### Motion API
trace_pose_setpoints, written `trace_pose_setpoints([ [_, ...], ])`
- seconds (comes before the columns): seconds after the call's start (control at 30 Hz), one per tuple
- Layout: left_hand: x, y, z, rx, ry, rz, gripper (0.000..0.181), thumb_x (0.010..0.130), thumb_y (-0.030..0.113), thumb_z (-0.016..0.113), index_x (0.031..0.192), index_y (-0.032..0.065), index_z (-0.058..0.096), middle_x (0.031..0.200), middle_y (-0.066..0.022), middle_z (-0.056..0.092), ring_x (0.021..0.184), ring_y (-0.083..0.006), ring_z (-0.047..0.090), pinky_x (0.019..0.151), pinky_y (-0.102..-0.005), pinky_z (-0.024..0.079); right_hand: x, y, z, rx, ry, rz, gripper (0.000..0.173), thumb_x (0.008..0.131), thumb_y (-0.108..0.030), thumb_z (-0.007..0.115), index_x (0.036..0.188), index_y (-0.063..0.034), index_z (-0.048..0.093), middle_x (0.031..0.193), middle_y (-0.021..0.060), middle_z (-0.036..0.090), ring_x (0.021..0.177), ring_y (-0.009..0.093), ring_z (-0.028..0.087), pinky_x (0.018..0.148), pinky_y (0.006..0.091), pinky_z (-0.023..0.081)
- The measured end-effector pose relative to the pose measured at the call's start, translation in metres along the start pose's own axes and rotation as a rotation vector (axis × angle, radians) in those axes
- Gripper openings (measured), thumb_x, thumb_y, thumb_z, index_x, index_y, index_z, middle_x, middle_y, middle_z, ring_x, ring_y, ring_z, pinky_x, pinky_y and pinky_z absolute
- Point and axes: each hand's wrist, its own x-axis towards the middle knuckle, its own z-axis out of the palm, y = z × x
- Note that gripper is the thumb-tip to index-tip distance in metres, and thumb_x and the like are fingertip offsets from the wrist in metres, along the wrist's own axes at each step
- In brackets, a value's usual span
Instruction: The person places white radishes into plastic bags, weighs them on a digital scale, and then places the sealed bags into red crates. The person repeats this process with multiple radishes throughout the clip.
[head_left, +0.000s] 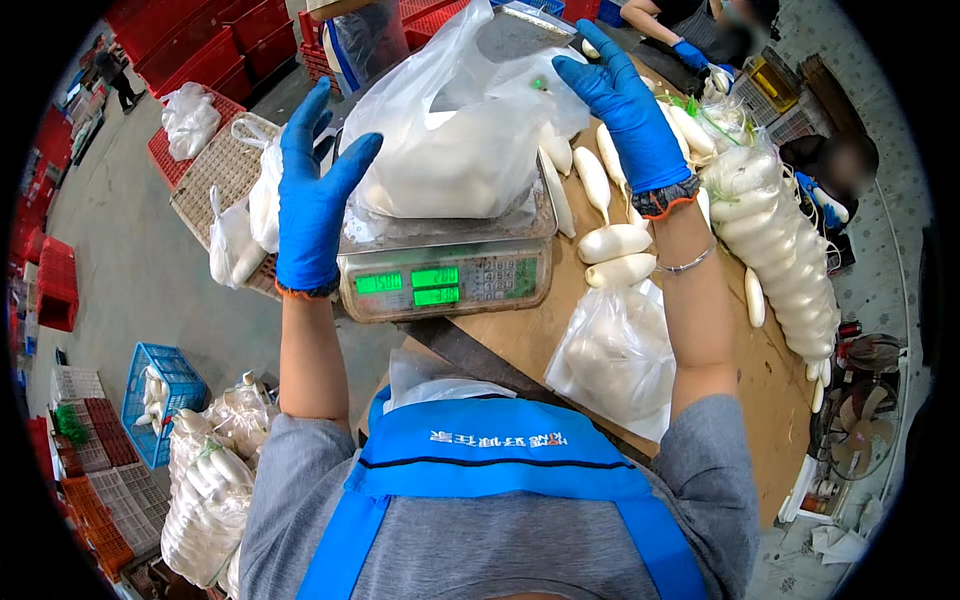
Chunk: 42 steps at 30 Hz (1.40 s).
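Observation:
A clear plastic bag of white radishes rests on the metal pan of a digital scale, whose green displays are lit. My left hand, in a blue rubber glove, is raised at the bag's left side with fingers and thumb spread, holding nothing. On the other side, my right hand wears the same kind of glove and has its fingers apart, also without anything in it. Its thumb side is close to the bag's loose plastic; contact cannot be told. Loose white radishes lie right of the scale, below that hand.
Another bag of radishes lies on the wooden table nearer me. A long radish sack lines its right side. Small filled bags sit on crates at left. People handle radishes at right.

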Motion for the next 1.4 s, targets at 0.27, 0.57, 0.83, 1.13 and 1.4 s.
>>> trace_pose_setpoints([
  [0.27,0.024,0.012,0.038,0.246,-0.037,0.296,0.078,0.066,0.031,0.079,0.13,0.0061,0.042,0.129,-0.0137,0.04,0.115,-0.0271,0.046,0.099,-0.0381,0.038,-0.005,-0.001,0.008,-0.234,0.046,-0.025,0.073,0.077,-0.02,0.073,0.138,-0.0149,0.032,0.112,0.0074,0.052,0.107,0.016,0.049,0.09,0.028,0.041],
  [0.57,0.073,-0.018,0.081,0.623,-0.068,0.428,0.056,0.071,0.028,0.073,0.115,-0.0007,0.054,0.104,-0.0181,0.059,0.099,-0.03,0.057,0.088,-0.0368,0.045,0.02,0.04,0.027,-0.516,0.063,-0.142,0.061,0.08,-0.024,0.064,0.132,-0.0035,0.039,0.111,0.0141,0.055,0.095,0.022,0.057,0.089,0.0331,0.043],
  [0.83,0.08,0.067,0.037,-0.584,-0.629,-0.313,0.024,0.083,0.013,0.052,0.099,-0.003,0.062,0.088,-0.0112,0.063,0.08,-0.0176,0.059,0.076,-0.0281,0.047,0.015,-0.065,0.024,0.405,-0.316,-0.169,0.065,0.078,0.004,0.049,0.139,-0.0072,0.029,0.108,0.0169,0.06,0.097,0.022,0.059,0.093,0.0316,0.042],
  [1.13,0.105,0.037,0.059,-0.234,-0.78,0.131,0.038,0.093,0.012,0.043,0.131,0.0071,0.044,0.129,-0.0025,0.048,0.115,-0.0162,0.047,0.098,-0.0298,0.036,0.074,0.036,-0.002,0.015,-0.052,-0.12,0.065,0.08,0.007,0.052,0.139,-0.0103,0.032,0.115,0.0085,0.056,0.096,0.017,0.057,0.081,0.0278,0.047],
  [1.4,0.116,0.004,0.073,0.348,-0.807,0.447,0.047,0.084,0.016,0.06,0.128,0.0073,0.046,0.121,-0.0041,0.053,0.109,-0.0166,0.05,0.095,-0.0323,0.039,0.06,0.005,0.048,-0.295,-0.177,-0.035,0.071,0.078,-0.014,0.064,0.14,-0.0142,0.028,0.107,0.017,0.058,0.09,0.021,0.059,0.08,0.0289,0.048],
])
